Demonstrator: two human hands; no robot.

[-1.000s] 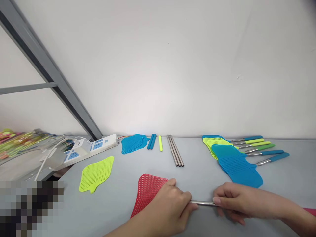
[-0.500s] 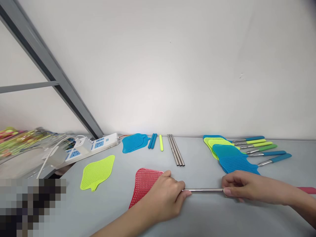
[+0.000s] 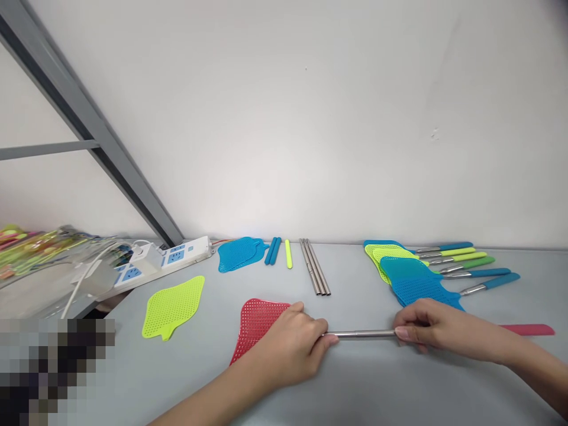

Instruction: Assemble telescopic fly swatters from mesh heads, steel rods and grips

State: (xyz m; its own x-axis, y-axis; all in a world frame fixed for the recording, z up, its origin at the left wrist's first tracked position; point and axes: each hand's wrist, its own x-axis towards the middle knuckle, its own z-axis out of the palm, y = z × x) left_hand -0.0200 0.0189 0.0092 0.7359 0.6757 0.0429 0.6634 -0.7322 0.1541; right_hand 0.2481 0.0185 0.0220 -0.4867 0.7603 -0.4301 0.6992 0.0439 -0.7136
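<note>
My left hand grips one end of a steel rod and partly covers a red plastic fly swatter head lying on the grey table. My right hand closes around the rod further along, just in front of a stack of blue and lime swatter heads. Beyond that hand, a red handle grip lies in line with the rod. Its contact with the rod is hidden by my right hand and wrist.
Along the wall lie a blue swatter head, blue and lime grips, several steel rods and assembled swatters. A lime swatter head lies left, near a power strip and a clear bag of swatters.
Both hands and the rod have moved away from me across the table. The red grip has come into view at the right and shifted left since the previous frame.
</note>
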